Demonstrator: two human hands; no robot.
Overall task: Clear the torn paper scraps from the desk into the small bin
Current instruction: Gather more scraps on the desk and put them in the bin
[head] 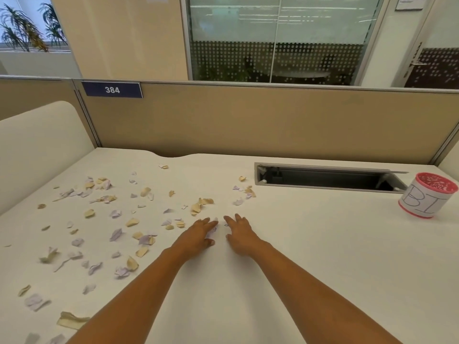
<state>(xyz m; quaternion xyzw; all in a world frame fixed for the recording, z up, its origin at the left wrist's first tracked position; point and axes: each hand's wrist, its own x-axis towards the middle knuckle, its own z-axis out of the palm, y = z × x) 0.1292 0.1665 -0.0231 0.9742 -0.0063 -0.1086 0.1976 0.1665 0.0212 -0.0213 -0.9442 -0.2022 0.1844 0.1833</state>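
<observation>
Lilac, tan scraps [116,234]; white desk [310,244]; red-rimmed bin [426,194].

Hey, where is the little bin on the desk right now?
In the head view, the small bin stands far right on the desk, just right of the open cable hatch.

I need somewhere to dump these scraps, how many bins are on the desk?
1. The bin stands at the far right of the desk, just right of the open cable slot. Another could sit outside the frame.
</observation>
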